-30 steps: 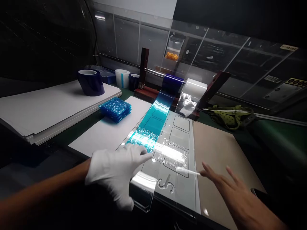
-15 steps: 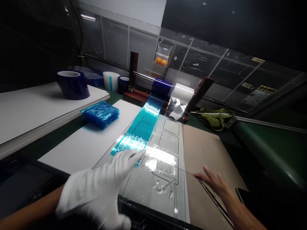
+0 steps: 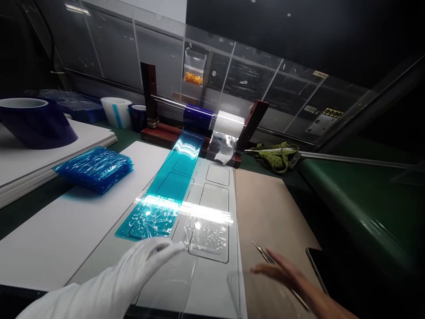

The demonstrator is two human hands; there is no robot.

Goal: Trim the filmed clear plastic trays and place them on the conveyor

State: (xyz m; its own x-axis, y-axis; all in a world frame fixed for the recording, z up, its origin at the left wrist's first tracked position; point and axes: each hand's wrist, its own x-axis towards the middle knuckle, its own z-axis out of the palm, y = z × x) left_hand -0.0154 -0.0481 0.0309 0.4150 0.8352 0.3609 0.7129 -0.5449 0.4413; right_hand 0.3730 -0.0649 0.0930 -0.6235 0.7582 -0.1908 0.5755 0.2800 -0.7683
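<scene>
Now | blue film's (image 3: 173,182) free end is showing uncovered just beyond left glove's (image 3: 121,274) bunched fingers, lying within reach; pinch unclear | right hand (image 3: 300,282) is spreading fingers around tweezers (image 3: 262,251), hold unclear

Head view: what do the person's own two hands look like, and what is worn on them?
The left hand wears a white glove, wrinkled, with no visible markings. The right hand is bare. No sleeve shows on either side.
</scene>
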